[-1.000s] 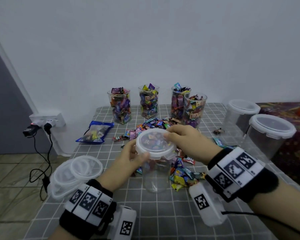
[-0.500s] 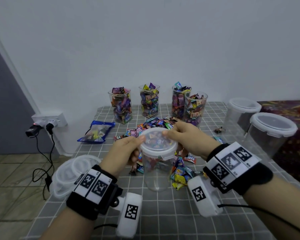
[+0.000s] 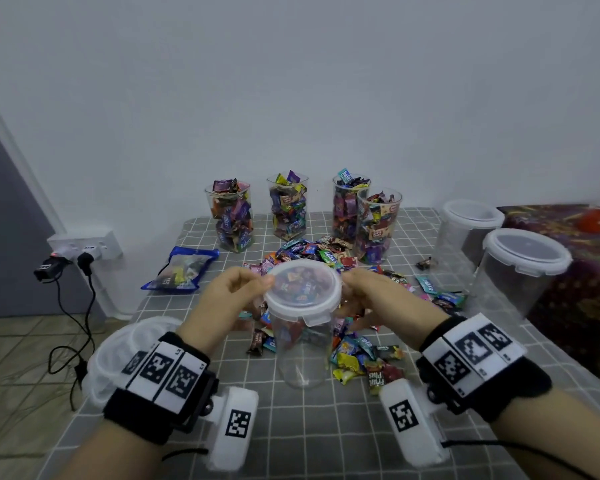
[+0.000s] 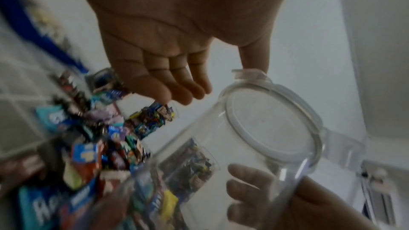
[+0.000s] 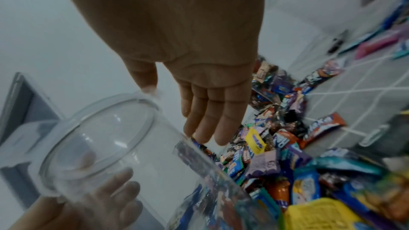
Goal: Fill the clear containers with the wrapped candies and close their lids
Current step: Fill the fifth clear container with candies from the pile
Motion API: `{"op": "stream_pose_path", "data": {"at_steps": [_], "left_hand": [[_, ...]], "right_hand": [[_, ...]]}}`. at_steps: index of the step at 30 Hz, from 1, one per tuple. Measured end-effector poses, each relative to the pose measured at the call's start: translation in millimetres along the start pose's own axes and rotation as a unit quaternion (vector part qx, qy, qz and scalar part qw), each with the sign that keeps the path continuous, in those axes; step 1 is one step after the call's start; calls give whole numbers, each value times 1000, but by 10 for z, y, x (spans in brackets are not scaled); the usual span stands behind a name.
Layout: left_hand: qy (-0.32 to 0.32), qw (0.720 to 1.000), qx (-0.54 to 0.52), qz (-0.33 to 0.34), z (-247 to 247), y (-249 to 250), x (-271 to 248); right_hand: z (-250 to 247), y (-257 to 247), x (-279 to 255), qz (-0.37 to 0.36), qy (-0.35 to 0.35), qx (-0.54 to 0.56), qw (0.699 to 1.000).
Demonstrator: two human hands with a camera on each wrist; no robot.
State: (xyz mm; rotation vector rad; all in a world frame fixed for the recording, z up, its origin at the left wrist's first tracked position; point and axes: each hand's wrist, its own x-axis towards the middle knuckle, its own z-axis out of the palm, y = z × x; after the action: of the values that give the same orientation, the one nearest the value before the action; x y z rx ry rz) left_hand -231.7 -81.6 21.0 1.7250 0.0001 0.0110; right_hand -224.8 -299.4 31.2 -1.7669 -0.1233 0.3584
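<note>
A tall clear container (image 3: 303, 355) stands upright on the checked cloth just in front of the pile of wrapped candies (image 3: 326, 258). It holds nothing, and a white-rimmed lid (image 3: 302, 289) sits on top. My left hand (image 3: 232, 292) is at the lid's left edge. In the left wrist view its thumb touches a tab of the lid (image 4: 265, 125) while the fingers (image 4: 177, 83) hang loose, apart from the wall. My right hand (image 3: 371, 292) is at the right edge, thumb on the rim and straight fingers (image 5: 203, 111) alongside the container (image 5: 132, 155).
Several candy-filled open containers (image 3: 229, 216) line the back. Two large lidded empty tubs (image 3: 523, 271) stand at the right. A stack of spare lids (image 3: 118, 355) lies at the table's left edge, a blue candy bag (image 3: 181, 271) behind it. A wall socket with cables (image 3: 84, 247) is left.
My left hand has risen from under the lid's left side to its rim. The right hand has stayed at the right edge. The lid remains on the container.
</note>
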Motion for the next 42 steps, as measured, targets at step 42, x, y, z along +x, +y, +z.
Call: {"op": "stream_pose_path", "data": {"at_steps": [42], "left_hand": [[-69,835,530,128,-95,1076,-2]], "right_hand": [[273,253,-1,-138,-49,-112,983]]}}
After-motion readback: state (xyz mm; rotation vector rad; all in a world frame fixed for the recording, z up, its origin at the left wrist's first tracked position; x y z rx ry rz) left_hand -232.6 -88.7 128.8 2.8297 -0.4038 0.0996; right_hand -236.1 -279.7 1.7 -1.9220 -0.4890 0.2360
